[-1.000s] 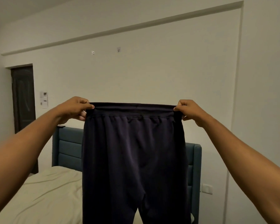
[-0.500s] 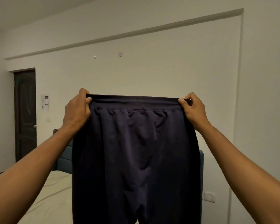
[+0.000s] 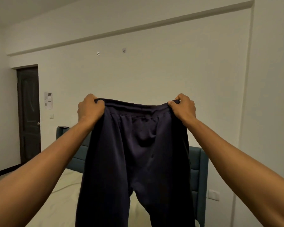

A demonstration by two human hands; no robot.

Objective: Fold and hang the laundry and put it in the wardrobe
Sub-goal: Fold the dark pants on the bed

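While the dark trousers (image 3: 138,161) hang full length in the air in front of the bed (image 3: 62,199), nothing of the fold looks started: the waistband is stretched between 2 hands and both legs drop straight down, uncreased by any fold. Left hand (image 3: 90,108) grips the waistband's left corner, fingers curled over the cloth; right hand (image 3: 183,108) grips the right corner the same way, the 2 hands well apart with the band sagging a little between them. Judging by this, the garment is at the shake-out or line-up step, so folding or hanging it and putting it away are all left. No wardrobe, hanger or other laundry shows, so can't tell how much else is done. Trouser cuffs are cut off at the bottom edge of the view. Trousers hide the middle of the bed and most of the teal headboard (image 3: 198,167) behind them. Small dark object on the headboard's left end is too dim to identify.
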